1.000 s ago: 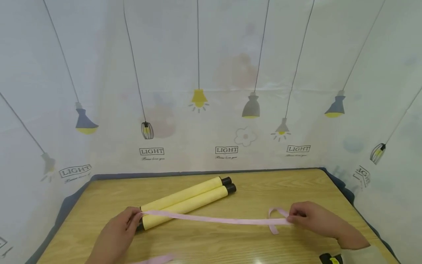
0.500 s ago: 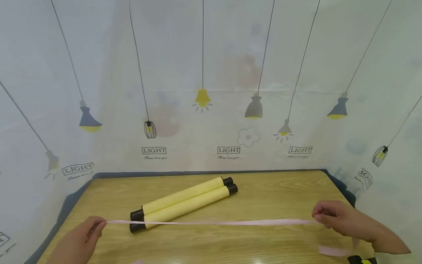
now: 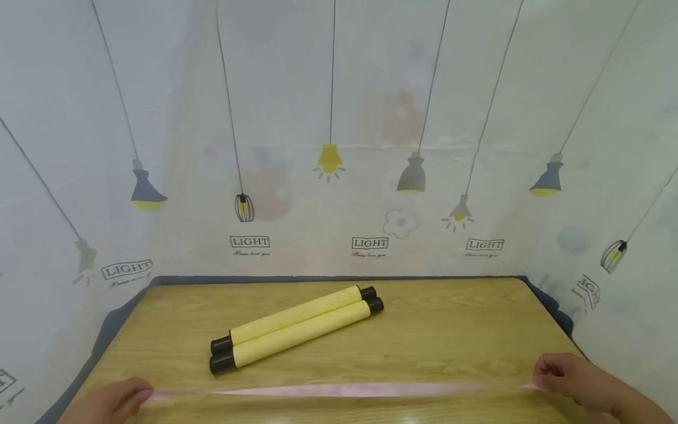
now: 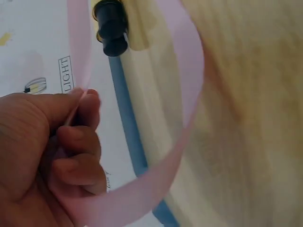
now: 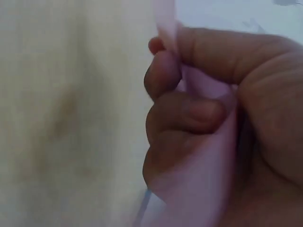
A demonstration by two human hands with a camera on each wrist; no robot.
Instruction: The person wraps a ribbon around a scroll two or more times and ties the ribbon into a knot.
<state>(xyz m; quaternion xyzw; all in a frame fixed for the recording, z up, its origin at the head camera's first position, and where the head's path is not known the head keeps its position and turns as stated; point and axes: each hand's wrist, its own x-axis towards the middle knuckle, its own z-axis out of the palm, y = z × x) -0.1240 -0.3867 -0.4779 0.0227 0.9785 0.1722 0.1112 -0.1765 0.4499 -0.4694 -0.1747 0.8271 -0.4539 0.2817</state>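
Long, flat, pale-pink ribbon, perhaps satin, though blur hides weave; stretched nearly level above light wood-grain table, twisting thin toward ends. Left hand, right hand each pinching it; slack length loops beside left.

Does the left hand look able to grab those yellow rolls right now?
Probably yes: nothing visible stands between the left hand and the yellow rolls, though it would likely need to release the pink ribbon it pinches.
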